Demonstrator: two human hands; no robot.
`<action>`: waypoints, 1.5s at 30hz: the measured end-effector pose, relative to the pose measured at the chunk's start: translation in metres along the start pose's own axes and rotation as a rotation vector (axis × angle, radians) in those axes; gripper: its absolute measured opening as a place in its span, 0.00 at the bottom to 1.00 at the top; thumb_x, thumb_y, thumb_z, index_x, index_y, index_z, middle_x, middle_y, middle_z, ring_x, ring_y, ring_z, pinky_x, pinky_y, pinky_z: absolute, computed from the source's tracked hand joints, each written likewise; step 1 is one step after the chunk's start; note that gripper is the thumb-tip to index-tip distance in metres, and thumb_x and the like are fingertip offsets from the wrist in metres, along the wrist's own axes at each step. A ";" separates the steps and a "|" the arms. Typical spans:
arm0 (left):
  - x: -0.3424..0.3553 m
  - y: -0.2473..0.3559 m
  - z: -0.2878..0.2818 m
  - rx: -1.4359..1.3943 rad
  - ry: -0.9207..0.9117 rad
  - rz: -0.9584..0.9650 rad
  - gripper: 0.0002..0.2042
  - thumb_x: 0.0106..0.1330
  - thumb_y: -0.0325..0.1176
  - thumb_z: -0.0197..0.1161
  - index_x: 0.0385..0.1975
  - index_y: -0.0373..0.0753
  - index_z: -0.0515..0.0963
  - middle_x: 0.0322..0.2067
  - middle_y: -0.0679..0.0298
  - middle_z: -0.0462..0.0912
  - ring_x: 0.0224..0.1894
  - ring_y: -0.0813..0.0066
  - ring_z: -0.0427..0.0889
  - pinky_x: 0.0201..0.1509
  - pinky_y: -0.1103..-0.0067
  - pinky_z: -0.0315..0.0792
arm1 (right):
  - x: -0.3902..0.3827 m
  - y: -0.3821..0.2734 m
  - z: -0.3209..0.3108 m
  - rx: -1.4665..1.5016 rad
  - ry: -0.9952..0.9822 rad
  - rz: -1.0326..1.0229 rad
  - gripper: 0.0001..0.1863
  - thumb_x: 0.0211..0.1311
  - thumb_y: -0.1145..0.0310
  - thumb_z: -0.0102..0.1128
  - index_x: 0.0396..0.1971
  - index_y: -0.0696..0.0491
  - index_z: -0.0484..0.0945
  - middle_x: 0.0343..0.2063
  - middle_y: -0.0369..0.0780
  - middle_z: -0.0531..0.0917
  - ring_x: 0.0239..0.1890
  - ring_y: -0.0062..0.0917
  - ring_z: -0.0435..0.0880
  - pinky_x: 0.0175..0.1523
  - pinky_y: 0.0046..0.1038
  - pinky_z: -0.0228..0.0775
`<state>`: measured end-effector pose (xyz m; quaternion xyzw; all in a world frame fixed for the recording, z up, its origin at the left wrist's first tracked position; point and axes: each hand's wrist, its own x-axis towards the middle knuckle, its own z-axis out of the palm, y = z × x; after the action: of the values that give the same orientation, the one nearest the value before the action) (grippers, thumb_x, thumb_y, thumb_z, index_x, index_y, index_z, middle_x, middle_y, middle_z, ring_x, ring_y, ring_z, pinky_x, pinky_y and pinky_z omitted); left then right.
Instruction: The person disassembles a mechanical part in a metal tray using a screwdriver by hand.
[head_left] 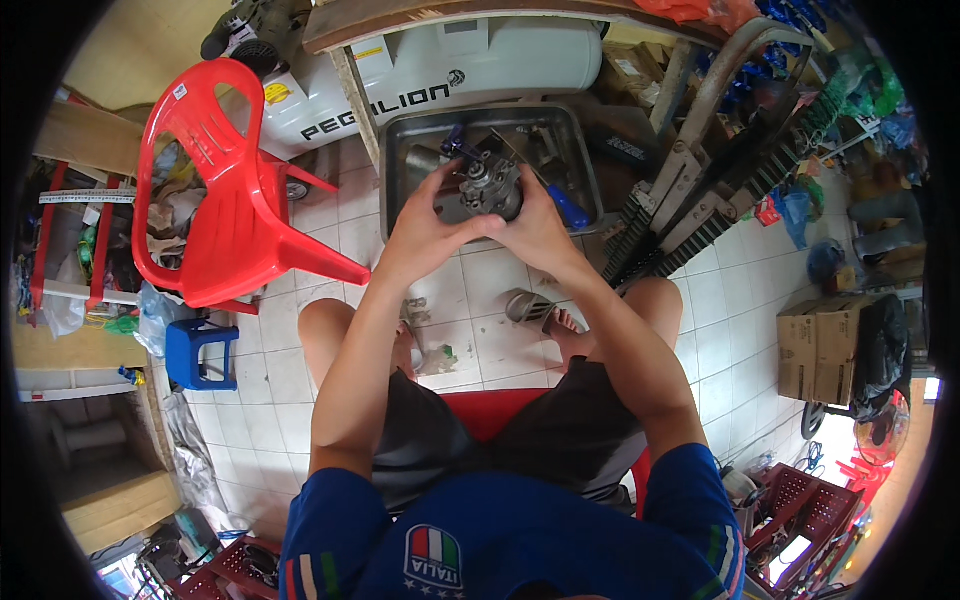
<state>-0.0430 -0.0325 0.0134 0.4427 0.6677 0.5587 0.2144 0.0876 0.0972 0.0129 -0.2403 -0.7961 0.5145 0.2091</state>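
Note:
Both of my hands hold a grey cast-metal machine part with a round body and bolted fittings, over the metal tray. My left hand is wrapped round its left side, the thumb reaching across the near side. From the right, my right hand grips it, with most fingers hidden behind the part. A blue-handled screwdriver lies in the tray just right of my right hand. A dark blue fitting shows at the far left of the part; whether it is attached, I cannot tell.
To the left stand a red plastic chair and a small blue stool. Behind the tray is a large grey air tank under a wooden bench. A heavy metal frame leans at the right, with cardboard boxes farther right.

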 end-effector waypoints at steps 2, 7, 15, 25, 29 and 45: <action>0.001 0.002 0.003 0.017 -0.054 -0.005 0.44 0.50 0.49 0.79 0.62 0.27 0.68 0.52 0.49 0.80 0.57 0.63 0.78 0.60 0.71 0.72 | 0.005 0.019 0.008 0.123 0.035 -0.051 0.35 0.46 0.66 0.74 0.53 0.61 0.67 0.47 0.52 0.82 0.52 0.39 0.83 0.55 0.33 0.75; -0.004 0.008 0.013 -0.178 -0.123 -0.162 0.42 0.51 0.46 0.80 0.61 0.29 0.68 0.53 0.52 0.80 0.54 0.68 0.80 0.58 0.74 0.73 | 0.006 0.011 0.008 0.213 -0.001 -0.030 0.49 0.45 0.71 0.74 0.66 0.59 0.53 0.50 0.47 0.81 0.52 0.32 0.82 0.57 0.29 0.73; -0.003 0.024 0.018 -0.298 0.084 -0.405 0.32 0.49 0.44 0.81 0.52 0.33 0.78 0.48 0.58 0.83 0.48 0.72 0.82 0.54 0.76 0.75 | 0.014 0.012 0.032 0.130 -0.081 -0.232 0.67 0.41 0.69 0.77 0.75 0.56 0.34 0.58 0.51 0.76 0.58 0.34 0.79 0.63 0.28 0.68; 0.006 -0.016 0.004 -0.300 0.224 -0.211 0.29 0.49 0.43 0.82 0.48 0.35 0.79 0.42 0.65 0.86 0.43 0.76 0.83 0.51 0.78 0.76 | 0.051 0.031 -0.024 -0.292 -0.033 0.007 0.56 0.44 0.47 0.78 0.70 0.56 0.57 0.55 0.51 0.79 0.57 0.39 0.80 0.62 0.31 0.70; 0.006 -0.004 -0.002 -0.488 0.219 -0.280 0.23 0.55 0.39 0.79 0.47 0.37 0.79 0.42 0.66 0.85 0.44 0.75 0.81 0.51 0.76 0.76 | 0.061 0.045 -0.054 -0.264 0.229 0.210 0.32 0.62 0.41 0.61 0.50 0.58 0.82 0.41 0.50 0.87 0.50 0.40 0.85 0.57 0.34 0.72; -0.001 -0.037 -0.002 -0.955 0.041 -0.471 0.31 0.69 0.69 0.45 0.48 0.45 0.74 0.44 0.65 0.78 0.53 0.68 0.77 0.61 0.60 0.68 | 0.046 0.098 -0.068 -0.121 0.341 0.060 0.27 0.63 0.56 0.65 0.57 0.56 0.76 0.45 0.50 0.85 0.49 0.37 0.86 0.54 0.33 0.76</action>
<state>-0.0574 -0.0337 -0.0203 0.1231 0.4245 0.7457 0.4985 0.1067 0.2082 -0.0478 -0.3599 -0.7711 0.4233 0.3109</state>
